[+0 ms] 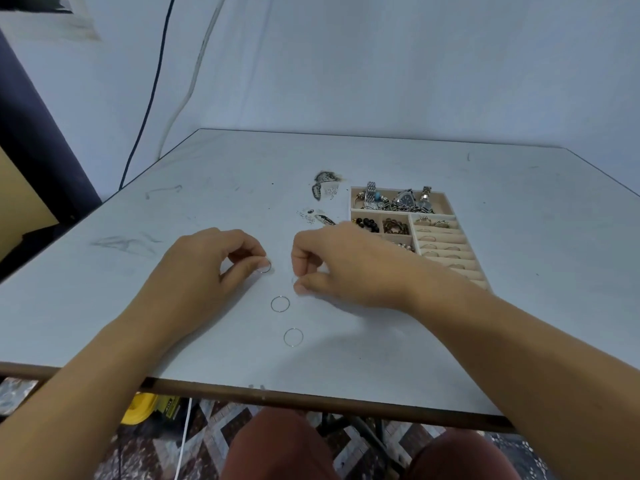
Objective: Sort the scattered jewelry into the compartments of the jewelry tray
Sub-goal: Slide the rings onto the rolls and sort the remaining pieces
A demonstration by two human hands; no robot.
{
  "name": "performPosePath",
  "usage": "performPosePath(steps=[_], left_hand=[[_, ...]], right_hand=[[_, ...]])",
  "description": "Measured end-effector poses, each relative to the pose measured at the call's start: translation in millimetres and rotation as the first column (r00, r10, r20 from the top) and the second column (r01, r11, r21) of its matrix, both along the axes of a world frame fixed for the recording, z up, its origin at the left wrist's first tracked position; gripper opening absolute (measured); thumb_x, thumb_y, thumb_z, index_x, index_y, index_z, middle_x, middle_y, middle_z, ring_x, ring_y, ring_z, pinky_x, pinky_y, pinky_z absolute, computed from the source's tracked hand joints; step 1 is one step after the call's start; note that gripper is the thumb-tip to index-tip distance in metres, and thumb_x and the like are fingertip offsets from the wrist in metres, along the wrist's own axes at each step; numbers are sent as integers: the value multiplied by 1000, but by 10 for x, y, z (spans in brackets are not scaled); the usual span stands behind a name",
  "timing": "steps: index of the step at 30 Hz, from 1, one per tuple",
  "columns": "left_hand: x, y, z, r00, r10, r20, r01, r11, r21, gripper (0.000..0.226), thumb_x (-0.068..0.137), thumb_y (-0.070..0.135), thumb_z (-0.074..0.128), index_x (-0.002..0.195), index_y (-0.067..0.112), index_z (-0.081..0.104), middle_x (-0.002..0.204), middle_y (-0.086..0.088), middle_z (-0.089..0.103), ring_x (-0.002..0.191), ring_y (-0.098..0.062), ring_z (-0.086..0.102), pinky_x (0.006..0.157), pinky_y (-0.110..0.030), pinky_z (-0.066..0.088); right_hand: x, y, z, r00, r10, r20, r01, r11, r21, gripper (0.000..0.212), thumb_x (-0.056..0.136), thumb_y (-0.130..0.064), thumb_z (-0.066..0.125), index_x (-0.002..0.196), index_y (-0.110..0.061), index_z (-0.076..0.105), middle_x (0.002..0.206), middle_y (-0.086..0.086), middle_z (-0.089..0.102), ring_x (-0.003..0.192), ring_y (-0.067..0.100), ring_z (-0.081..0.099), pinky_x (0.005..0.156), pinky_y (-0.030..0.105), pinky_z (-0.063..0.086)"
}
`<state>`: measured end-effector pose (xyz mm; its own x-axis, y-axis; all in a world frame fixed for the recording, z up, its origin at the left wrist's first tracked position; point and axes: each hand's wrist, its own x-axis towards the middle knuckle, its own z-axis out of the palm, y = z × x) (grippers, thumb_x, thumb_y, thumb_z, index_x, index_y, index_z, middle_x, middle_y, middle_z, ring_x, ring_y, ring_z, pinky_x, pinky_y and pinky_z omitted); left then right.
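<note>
Two hoops (280, 304) are lying loose at 6 o'clock. Your left hand (207, 268) is pinching a third hoop (265, 267) in its fingers, probably bound for the tray (441, 239) at 2 o'clock. Your right hand (346, 265) is curling its fingers, on what I cannot tell.

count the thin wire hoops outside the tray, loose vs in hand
loose hoops on the table: 2
hoop pinched in left hand: 1
total: 3
Whether the right hand pinches another cannot be told.

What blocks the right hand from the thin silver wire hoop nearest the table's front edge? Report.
Nothing, so probably yes. The thin silver wire hoop lies flat on the grey table, near the right hand, only another hoop beside the path.
</note>
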<state>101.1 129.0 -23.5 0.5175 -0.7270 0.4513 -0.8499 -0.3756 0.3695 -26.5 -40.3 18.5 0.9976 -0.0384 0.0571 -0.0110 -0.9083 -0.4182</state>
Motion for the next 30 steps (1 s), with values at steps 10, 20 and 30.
performPosePath(steps=[10,20,30], left_hand=[[-420,-651,310,968,-250,-33,250,968,-21,5,86,33,62,86,30,67,78,19,65,81,4,57,72,-7,40],[-838,-1240,246,908,-419,16,419,908,1,7,85,34,62,85,28,66,79,19,62,79,-2,58,69,-23,49],[-908,-1449,204,858,-511,55,507,858,82,9,83,34,65,84,26,70,77,15,63,78,-2,55,69,-24,48]], right_hand=[[-812,-1084,167,920,-247,303,304,939,-158,4,85,-20,67,87,-23,66,77,-23,54,84,4,47,70,7,33],[-1318,-1407,-249,845,-276,458,363,925,-114,4,86,-16,67,87,-18,63,79,-17,55,80,4,46,76,2,32],[-1297,-1332,-288,858,-213,468,246,969,-9,2,87,-21,63,88,-23,61,81,-27,52,84,4,48,76,8,35]])
